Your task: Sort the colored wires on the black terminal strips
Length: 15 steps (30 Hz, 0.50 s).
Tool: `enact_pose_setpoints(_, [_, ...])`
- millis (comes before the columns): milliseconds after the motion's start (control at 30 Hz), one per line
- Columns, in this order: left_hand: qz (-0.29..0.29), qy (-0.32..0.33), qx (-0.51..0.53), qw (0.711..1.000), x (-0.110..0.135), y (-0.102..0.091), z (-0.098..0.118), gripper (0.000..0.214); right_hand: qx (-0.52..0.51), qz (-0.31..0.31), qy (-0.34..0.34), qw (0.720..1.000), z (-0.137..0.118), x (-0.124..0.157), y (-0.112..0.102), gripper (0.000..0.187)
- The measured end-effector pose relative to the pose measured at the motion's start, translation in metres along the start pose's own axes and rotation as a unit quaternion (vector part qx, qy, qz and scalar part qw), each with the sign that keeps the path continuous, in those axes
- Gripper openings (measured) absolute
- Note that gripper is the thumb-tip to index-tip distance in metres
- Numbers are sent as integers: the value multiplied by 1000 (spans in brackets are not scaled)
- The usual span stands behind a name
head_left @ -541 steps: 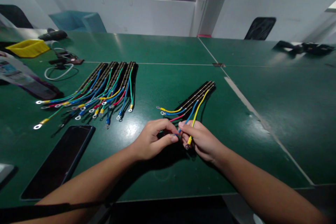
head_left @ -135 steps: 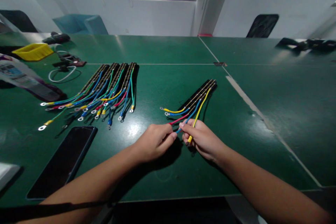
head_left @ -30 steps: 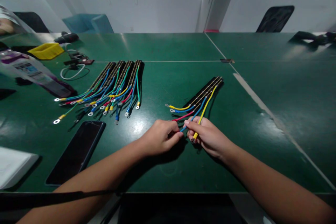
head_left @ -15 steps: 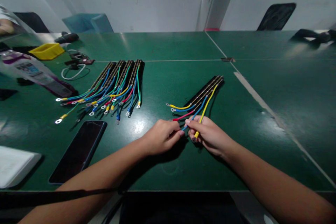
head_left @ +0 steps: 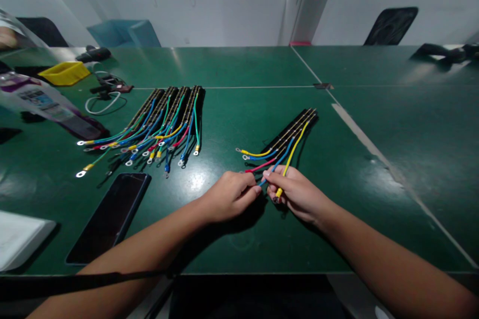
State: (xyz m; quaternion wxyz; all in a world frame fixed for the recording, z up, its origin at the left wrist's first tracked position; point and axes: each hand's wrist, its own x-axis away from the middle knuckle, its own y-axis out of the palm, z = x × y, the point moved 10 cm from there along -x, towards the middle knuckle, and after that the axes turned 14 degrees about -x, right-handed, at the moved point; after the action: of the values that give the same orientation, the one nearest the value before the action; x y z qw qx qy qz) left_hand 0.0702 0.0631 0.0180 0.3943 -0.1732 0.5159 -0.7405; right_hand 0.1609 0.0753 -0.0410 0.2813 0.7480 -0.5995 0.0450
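A black terminal strip (head_left: pixel 290 129) lies slanted on the green table, with yellow, blue and red wires running from it toward me. My left hand (head_left: pixel 232 194) pinches the near end of a blue wire (head_left: pixel 281 158), hiding its tip. Close beside it, my right hand (head_left: pixel 295 192) grips the same blue wire between thumb and finger. A yellow wire (head_left: pixel 296 147) passes over the right hand, its yellow-sleeved end at the fingers. Left of the hands, a red wire (head_left: pixel 262 166), another blue wire and a second yellow wire (head_left: pixel 256 153) with ring lugs rest on the table.
Several wired terminal strips (head_left: pixel 175 109) lie side by side at left. Nearer me are a phone (head_left: pixel 110 217) and a white box (head_left: pixel 22 239). A bottle (head_left: pixel 52 104), a yellow tray (head_left: pixel 65 74) and a white cable (head_left: pixel 103 109) occupy the far left. Another person's arm shows there.
Both hands keep their hold on the blue wire and have hardly moved. The whole view has shifted very slightly.
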Motion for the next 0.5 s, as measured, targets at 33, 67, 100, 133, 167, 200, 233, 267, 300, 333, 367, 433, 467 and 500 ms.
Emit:
enact_pose_setpoints(33, [1,0,3,1000,0,0,0,26,-1,-1,-2,1000,0,0,0,23])
enact_pose_setpoints(67, [4,-2,6,1000,0,0,-1,26,-1,-1,-4,1000,0,0,0,23])
enact_pose_setpoints(100, [9,-5,11,1000,0,0,-2,24,1,-2,-5,1000,0,-1,-1,23])
enact_pose_setpoints(133, [14,-8,18,1000,1,0,-4,22,2,-5,-7,1000,-1,-1,0,23])
enact_pose_setpoints(167, [18,-11,26,999,1,1,-5,21,7,-8,-7,1000,-1,-1,0,25])
enact_pose_setpoints(200, [21,-14,34,999,1,1,-6,20,9,-14,-7,1000,-1,-1,1,26])
enact_pose_setpoints(233, [23,-16,40,999,1,1,-7,20,11,-17,-6,1000,-1,-1,2,27])
enact_pose_setpoints(267, [24,-16,42,999,1,1,-7,20,11,-20,-3,1000,-1,0,3,28])
enact_pose_setpoints(300, [24,-16,39,999,1,0,-7,21,10,-22,1,1000,-1,0,3,29])
enact_pose_setpoints(333, [23,-16,34,999,1,0,-6,22,9,-22,5,1000,0,1,3,29])
enact_pose_setpoints(367, [21,-15,28,999,1,-1,-5,24,7,-22,10,1000,0,1,4,29])
enact_pose_setpoints(433, [15,-11,25,1000,0,-1,-4,26,1,-22,17,1000,1,2,5,30])
enact_pose_setpoints(467, [13,-10,26,1000,0,-1,-3,27,-5,-23,21,1000,1,3,6,29])
enact_pose_setpoints(500, [13,-9,27,1000,0,-1,-3,27,-12,-24,24,999,1,3,6,29])
